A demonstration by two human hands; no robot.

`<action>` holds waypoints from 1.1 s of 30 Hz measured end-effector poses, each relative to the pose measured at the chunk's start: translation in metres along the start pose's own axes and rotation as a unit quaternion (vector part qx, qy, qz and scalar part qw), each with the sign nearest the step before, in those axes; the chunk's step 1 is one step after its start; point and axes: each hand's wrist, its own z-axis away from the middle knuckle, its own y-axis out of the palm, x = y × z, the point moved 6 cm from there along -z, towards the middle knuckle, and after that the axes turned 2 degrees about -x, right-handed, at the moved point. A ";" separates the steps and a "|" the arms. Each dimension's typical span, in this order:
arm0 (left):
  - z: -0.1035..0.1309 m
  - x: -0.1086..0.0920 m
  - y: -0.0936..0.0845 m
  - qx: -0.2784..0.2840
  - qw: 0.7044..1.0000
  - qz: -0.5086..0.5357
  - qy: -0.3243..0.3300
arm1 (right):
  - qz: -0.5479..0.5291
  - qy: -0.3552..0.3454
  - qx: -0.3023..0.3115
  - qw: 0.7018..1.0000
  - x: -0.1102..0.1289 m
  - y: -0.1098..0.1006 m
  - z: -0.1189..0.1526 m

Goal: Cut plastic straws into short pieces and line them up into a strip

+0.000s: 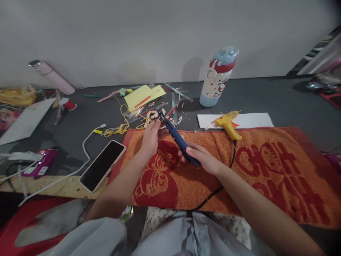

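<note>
My right hand (198,154) is wrapped around the long dark blue handles of a plier-like hand tool (176,136). The tool slants up and left, its narrow jaws beside my left fingertips. My left hand (152,135) is closed in a pinch by those jaws; what it pinches is too small to make out. Just past my left fingers, a curved row of small beige pieces (151,114) shows, and I cannot tell whether it is held or lies on the table. Both hands are over the orange and red towel (202,185).
A yellow glue gun (229,124) rests on a white strip (255,120), its black cord crossing the towel. Behind stands a bottle (215,81). Leftward lie a phone (102,166), a white cable (84,144), yellow string (117,129), yellow paper (144,96) and a leaning pink flask (53,76).
</note>
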 end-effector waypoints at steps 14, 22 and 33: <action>-0.001 0.005 -0.002 0.024 0.999 -0.002 0.026 | 0.007 -0.007 0.033 0.999 0.004 0.003 0.000; -0.004 0.004 -0.003 0.011 0.999 -0.032 0.027 | -0.009 -0.004 0.024 1.000 0.000 -0.001 0.000; 0.018 -0.034 -0.003 -0.026 0.854 -0.440 0.275 | -0.002 -0.006 0.020 1.000 -0.003 -0.003 0.002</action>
